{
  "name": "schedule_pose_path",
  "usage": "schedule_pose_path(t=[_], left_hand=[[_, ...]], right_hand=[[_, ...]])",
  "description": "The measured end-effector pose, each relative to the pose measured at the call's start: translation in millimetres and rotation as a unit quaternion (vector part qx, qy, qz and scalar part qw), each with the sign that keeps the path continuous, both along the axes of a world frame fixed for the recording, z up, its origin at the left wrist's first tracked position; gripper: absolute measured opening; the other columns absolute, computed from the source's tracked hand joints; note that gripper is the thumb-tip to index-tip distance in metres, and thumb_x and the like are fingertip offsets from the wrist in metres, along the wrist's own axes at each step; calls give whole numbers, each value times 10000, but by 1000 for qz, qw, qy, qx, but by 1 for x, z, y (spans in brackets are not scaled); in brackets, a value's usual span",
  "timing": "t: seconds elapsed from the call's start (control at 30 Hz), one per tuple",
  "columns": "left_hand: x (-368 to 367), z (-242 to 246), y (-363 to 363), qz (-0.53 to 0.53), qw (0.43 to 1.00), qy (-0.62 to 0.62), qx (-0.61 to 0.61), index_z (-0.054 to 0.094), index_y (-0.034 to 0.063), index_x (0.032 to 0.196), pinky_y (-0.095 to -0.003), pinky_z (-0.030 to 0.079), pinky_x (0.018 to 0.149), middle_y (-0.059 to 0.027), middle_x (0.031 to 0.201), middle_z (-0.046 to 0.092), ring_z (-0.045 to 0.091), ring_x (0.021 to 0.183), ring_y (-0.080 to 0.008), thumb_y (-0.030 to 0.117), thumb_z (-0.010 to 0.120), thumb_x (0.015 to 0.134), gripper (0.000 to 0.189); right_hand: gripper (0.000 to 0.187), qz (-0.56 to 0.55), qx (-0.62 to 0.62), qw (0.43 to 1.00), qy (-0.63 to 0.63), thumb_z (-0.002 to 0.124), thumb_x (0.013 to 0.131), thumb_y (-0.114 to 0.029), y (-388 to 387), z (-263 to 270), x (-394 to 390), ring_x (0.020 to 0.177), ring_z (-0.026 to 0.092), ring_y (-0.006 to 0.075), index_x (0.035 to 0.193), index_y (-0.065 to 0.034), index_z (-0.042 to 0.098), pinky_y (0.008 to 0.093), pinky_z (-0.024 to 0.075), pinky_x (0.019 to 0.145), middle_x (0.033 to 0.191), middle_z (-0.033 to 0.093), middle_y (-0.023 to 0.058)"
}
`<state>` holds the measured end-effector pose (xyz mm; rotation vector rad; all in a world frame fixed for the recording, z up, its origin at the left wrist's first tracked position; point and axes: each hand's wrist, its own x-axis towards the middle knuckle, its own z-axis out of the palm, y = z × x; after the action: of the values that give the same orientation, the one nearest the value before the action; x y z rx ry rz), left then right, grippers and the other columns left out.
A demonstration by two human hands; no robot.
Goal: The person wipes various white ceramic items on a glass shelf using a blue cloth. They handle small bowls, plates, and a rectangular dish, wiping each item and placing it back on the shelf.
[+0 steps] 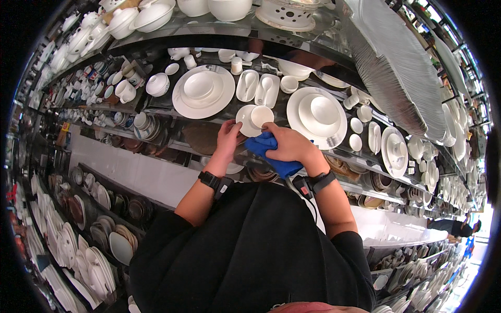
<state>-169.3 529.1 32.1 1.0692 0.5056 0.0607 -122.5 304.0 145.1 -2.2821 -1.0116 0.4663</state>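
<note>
A white cup (262, 116) and a round white saucer (243, 126) are at the front edge of a dark shelf, the cup overlapping the saucer's right side. My left hand (227, 141) has its thumb and fingertips at the saucer's left rim. In my right hand (291, 141) is a bunched blue cloth (287, 167), part of it hanging below the palm. The fingertips of that hand reach the cup's lower right side. Just behind are two oblong white dishes (242, 96), each with a white spoon (267, 85) in it.
Stacked plates with a bowl stand left (184, 107) and right (294, 105) of the cup. An upper shelf (235, 41) with white tureens overhangs the back. A large leaf-shaped grey dish (391, 58) juts in at right. Crowded crockery racks (98, 270) flank the aisle; a person (454, 227) is far right.
</note>
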Motion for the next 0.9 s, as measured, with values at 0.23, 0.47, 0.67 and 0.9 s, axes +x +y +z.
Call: schedule_pose_path(t=[0.23, 0.47, 0.67, 0.9], left_hand=[[16, -16, -8, -17, 1000, 8, -9, 527, -28, 1359, -381, 605, 941, -136, 1242, 649, 687, 1117, -242, 259, 700, 1025, 473], [23, -25, -10, -28, 999, 9, 31, 531, -76, 1380, -365, 608, 915, -153, 1252, 653, 693, 1078, -225, 296, 723, 1020, 552], [27, -36, -4, -43, 998, 1, 37, 552, -93, 1368, -365, 612, 905, -160, 1224, 670, 699, 1066, -232, 264, 690, 1045, 500], [27, -36, -8, -1, 999, 15, 41, 557, -93, 1364, -366, 612, 910, -165, 1233, 674, 703, 1071, -233, 248, 666, 1059, 470]], right_hand=[[771, 2, -48, 998, 29, 747, 780, -314, 7, -14, 14, 1136, 673, 428, 1438, -22, 470, 456, 534, 999, 1278, 691, 235], [797, 10, -94, 994, 52, 754, 772, -342, 14, -24, 25, 1139, 669, 432, 1436, -8, 466, 456, 536, 992, 1272, 690, 237], [817, 11, -88, 995, 50, 760, 766, -342, 20, -32, 30, 1141, 670, 432, 1448, -6, 461, 455, 537, 992, 1271, 690, 239], [902, -4, -49, 999, 18, 765, 759, -320, 21, -36, 25, 1117, 676, 439, 1551, -83, 405, 471, 546, 974, 1316, 660, 253]])
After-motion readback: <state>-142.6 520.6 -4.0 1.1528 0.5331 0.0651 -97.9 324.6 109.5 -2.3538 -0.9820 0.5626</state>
